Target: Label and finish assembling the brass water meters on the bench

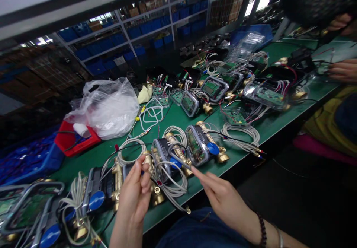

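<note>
My left hand [135,192] is raised over a brass-bodied meter, fingers curled in toward the thumb; whatever lies between them is too small to make out. Toward the right, my right hand [220,192] reaches in with fingers stretched out, the fingertip at a dark grey cable [180,159]. That cable arches over a meter with a clear-lidded box [160,153], a blue round cap [175,162] and a brass pipe body [178,147]. A coiled grey cable [177,190] hangs at its front. Beside it stands another meter [196,145] with a blue cap [212,148].
More meters [95,192] line the bench's left front. Behind are a plastic bag [108,106], a red bin [63,138], a blue bin [52,162], white gaskets [152,112] and several meters with exposed circuit boards [212,88]. Another person's hand [344,70] is at far right.
</note>
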Motion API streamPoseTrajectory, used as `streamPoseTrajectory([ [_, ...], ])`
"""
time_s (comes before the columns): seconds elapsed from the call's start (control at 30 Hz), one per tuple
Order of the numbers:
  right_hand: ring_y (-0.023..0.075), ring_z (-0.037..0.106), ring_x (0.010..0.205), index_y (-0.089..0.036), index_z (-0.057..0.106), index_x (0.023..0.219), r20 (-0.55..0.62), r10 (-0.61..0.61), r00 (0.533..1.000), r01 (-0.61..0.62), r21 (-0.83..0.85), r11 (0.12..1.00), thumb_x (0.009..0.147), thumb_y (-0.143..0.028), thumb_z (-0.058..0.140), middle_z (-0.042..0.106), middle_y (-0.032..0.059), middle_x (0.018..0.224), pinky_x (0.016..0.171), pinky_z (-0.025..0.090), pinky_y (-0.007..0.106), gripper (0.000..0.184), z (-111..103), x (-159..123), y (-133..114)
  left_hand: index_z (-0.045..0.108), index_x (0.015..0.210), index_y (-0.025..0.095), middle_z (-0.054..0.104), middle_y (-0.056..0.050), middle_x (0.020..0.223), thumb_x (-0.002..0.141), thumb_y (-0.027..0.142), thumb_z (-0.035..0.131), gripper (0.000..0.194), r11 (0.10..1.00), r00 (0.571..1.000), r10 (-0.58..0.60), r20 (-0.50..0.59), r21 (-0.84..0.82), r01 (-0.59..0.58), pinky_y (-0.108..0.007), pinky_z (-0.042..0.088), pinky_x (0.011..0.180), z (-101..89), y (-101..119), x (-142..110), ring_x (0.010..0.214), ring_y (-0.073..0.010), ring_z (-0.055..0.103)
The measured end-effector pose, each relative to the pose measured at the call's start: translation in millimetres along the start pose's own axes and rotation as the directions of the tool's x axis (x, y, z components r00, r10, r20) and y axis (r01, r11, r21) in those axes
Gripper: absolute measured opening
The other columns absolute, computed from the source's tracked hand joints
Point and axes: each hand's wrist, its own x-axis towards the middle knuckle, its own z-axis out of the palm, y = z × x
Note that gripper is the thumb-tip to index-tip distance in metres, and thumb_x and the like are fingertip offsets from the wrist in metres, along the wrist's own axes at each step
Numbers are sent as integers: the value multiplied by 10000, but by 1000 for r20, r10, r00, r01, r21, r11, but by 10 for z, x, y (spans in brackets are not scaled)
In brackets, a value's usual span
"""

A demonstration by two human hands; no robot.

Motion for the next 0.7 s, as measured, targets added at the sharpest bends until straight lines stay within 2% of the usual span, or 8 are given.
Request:
streamPoseTrajectory([
  [0.07,110,564,562,-187,537,1306,25,16,1000,-16,-2,1000,928,-94,359,566,17,705,536,474,187,428,-30,-18,4,575,801,106,434,67,533,971,138,304,321,999,998,-44,53,-27,45,-86,247,220,-10,3,-16,261,7,305],
  [0.17,105,591,641,-222,490,1344,-111,-32,993,32,2,999,929,-80,393,595,26,783,598,479,182,449,-85,-43,5,549,789,113,538,13,642,955,88,302,299,997,999,-43,1,-63,43,-110,442,343,11,23,-40,396,-32,508],
  [0.2,106,589,633,-219,505,1332,-103,-48,994,47,-14,999,928,-77,387,597,27,777,590,477,181,444,-103,-51,5,553,818,109,592,-23,729,938,43,302,286,998,999,-28,-31,-64,26,-131,519,437,25,32,-49,500,-57,594],
  [0.27,110,568,573,-201,561,1280,10,-48,999,49,-56,997,926,-82,356,579,21,716,536,466,185,427,-134,-64,5,565,878,90,642,-84,882,894,-45,298,299,999,996,5,-84,-50,-10,-172,591,630,53,50,-66,728,-107,683],
  [0.33,112,557,547,-201,578,1263,106,-19,994,26,-61,998,928,-95,336,564,15,688,511,461,188,427,-155,-77,10,572,909,75,657,-109,932,867,-89,292,327,999,993,36,-110,-34,-39,-169,589,707,79,65,-81,831,-125,693],
  [0.47,117,585,629,-200,508,1332,-16,13,1000,-13,21,1000,947,-126,357,588,35,767,575,484,192,421,-150,-82,40,581,916,71,681,-98,845,887,-68,301,315,999,992,51,-115,-13,-53,-121,576,648,124,72,-95,729,-96,698],
  [0.6,121,561,562,-193,583,1263,132,71,989,-76,33,997,943,-148,346,555,18,685,533,479,203,401,-107,-47,92,601,891,81,678,-59,728,897,-48,328,302,997,996,69,-54,45,-66,-107,563,563,170,32,-93,593,-74,672],
  [0.7,126,584,611,-203,580,1266,79,141,987,-149,102,984,952,-187,380,591,25,723,574,497,211,373,-134,-49,114,619,861,100,682,-47,740,879,-54,374,290,992,997,70,32,106,-73,-127,569,561,226,-27,-93,619,-86,676],
])
